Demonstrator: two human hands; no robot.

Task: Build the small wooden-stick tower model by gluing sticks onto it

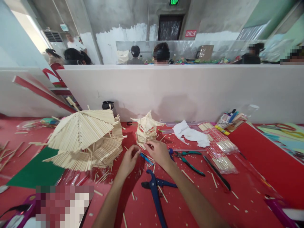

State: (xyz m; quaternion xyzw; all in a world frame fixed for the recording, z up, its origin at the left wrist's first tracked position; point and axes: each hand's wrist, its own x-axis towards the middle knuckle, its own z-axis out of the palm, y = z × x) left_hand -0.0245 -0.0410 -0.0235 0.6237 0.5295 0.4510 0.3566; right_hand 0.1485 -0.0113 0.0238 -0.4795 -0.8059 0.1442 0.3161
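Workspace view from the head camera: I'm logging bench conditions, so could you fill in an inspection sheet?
Surface: red tabletop, littered with chips and loose sticks.
Things: small stick model upright; larger one to its left.
Clutter: blue cutter, green-handled pliers, crumpled white tissue, bagged sticks.
Hands: left and right at the small model's base; grip unclear.
Cables: black strip at lower left, possibly a cable; cannot tell.
Surroundings: pale partition; people beyond.
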